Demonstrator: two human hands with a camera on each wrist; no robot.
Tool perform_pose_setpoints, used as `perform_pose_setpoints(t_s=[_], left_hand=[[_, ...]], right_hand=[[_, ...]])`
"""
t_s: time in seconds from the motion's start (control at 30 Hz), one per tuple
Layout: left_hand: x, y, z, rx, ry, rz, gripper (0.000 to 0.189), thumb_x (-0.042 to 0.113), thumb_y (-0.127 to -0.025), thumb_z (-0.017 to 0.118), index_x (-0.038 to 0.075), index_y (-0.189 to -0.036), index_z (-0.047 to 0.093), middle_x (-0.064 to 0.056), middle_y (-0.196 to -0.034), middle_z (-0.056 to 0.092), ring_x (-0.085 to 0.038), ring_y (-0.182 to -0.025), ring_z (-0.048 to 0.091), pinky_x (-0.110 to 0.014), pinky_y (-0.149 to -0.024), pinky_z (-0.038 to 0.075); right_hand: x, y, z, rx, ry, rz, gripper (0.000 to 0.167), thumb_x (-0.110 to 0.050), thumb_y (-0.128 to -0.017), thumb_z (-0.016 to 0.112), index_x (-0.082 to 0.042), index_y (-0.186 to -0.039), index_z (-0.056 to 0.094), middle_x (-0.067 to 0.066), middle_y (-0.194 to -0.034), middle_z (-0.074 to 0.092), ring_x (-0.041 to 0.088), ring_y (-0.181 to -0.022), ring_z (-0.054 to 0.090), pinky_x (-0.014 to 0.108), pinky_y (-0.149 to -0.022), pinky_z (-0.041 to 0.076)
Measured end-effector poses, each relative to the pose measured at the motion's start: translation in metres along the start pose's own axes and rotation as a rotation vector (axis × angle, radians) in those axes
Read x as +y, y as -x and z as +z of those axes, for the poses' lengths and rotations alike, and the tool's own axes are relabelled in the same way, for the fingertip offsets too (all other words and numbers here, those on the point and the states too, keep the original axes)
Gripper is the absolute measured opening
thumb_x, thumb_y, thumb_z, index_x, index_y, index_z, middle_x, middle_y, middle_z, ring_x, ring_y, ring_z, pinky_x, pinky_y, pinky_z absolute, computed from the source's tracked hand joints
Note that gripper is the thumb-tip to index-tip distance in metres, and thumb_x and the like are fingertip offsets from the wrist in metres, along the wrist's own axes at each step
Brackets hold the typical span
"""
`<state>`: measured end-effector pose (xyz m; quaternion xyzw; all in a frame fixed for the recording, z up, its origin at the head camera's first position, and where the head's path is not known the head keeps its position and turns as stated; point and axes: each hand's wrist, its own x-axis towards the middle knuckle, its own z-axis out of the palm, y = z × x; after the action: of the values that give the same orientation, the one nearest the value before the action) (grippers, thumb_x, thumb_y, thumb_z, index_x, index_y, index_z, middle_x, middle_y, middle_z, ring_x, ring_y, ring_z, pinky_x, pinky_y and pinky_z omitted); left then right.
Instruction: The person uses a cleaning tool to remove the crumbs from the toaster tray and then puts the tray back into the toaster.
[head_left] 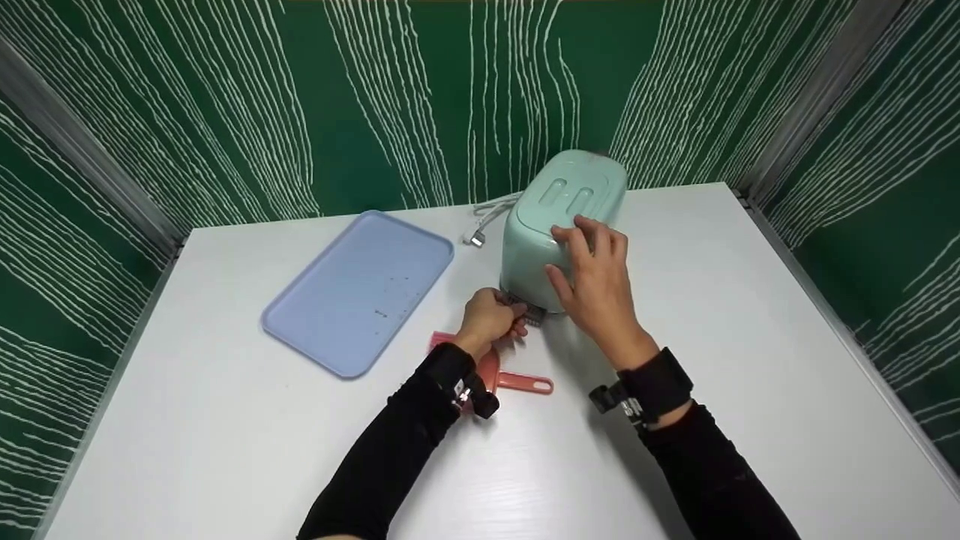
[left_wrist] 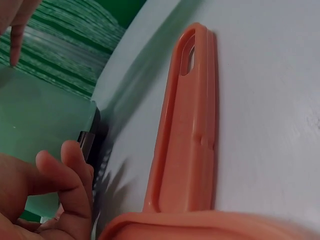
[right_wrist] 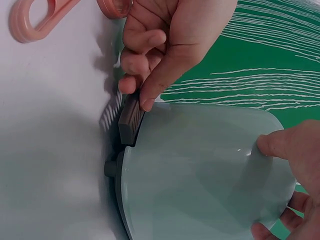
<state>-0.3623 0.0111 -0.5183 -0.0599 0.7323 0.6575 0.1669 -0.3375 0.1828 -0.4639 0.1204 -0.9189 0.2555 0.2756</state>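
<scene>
A mint-green toaster [head_left: 559, 232] stands on the white table, with two elongated recesses on its top. At its near lower edge, my left hand [head_left: 489, 319] pinches a dark grey ribbed piece [right_wrist: 131, 120], apparently the crumb tray, between thumb and fingers. Part of that piece sticks out from under the body. My right hand [head_left: 600, 285] rests on the near end of the toaster, fingers spread over the top edge and thumb against the end wall. Beneath my left wrist lies an orange-red dustpan [left_wrist: 180, 150], its handle pointing right; my forearm partly hides its pan.
To the left lies a blue rectangular tray [head_left: 322, 300] with dark crumbs scattered on it. A grey cord with its plug [head_left: 475, 238] sits between the tray and the toaster. Green panels with white streaks [head_left: 487, 97] rise behind the table's back edge.
</scene>
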Motion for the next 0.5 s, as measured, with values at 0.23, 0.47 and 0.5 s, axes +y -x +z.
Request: perform_pose_setpoints(t_s=[0.23, 0.47, 0.5], left_hand=[[0.000, -0.002, -0.005, -0.024, 0.028, -0.014, 0.012, 0.000, -0.102, 0.069, -0.001, -0.104, 0.058, -0.010, -0.070, 0.073, -0.010, -0.052, 0.069, -0.023, -0.050, 0.056], [0.003, 0.001, -0.013, -0.043, 0.020, -0.078, 0.013, 0.004, -0.103, 0.069, -0.003, -0.099, 0.059, -0.015, -0.076, 0.078, -0.012, -0.051, 0.071, -0.023, -0.053, 0.059], [0.003, 0.001, -0.014, -0.041, 0.017, -0.088, 0.014, 0.005, -0.103, 0.069, -0.003, -0.098, 0.059, -0.014, -0.074, 0.078, -0.012, -0.051, 0.071, -0.023, -0.053, 0.059]], right_hand=[[0.000, -0.001, -0.001, -0.010, -0.001, 0.012, 0.045, -0.019, -0.102, 0.075, -0.009, -0.142, 0.058, 0.025, -0.156, 0.045, 0.048, -0.138, 0.041, 0.060, -0.114, 0.044], [-0.001, 0.000, 0.000, -0.023, 0.000, 0.024, 0.045, -0.020, -0.102, 0.075, -0.009, -0.143, 0.057, 0.024, -0.157, 0.044, 0.048, -0.139, 0.040, 0.059, -0.114, 0.044], [-0.001, 0.000, 0.000, -0.023, -0.001, 0.024, 0.045, -0.020, -0.102, 0.075, -0.009, -0.142, 0.058, 0.024, -0.157, 0.044, 0.048, -0.139, 0.040, 0.059, -0.114, 0.044]])
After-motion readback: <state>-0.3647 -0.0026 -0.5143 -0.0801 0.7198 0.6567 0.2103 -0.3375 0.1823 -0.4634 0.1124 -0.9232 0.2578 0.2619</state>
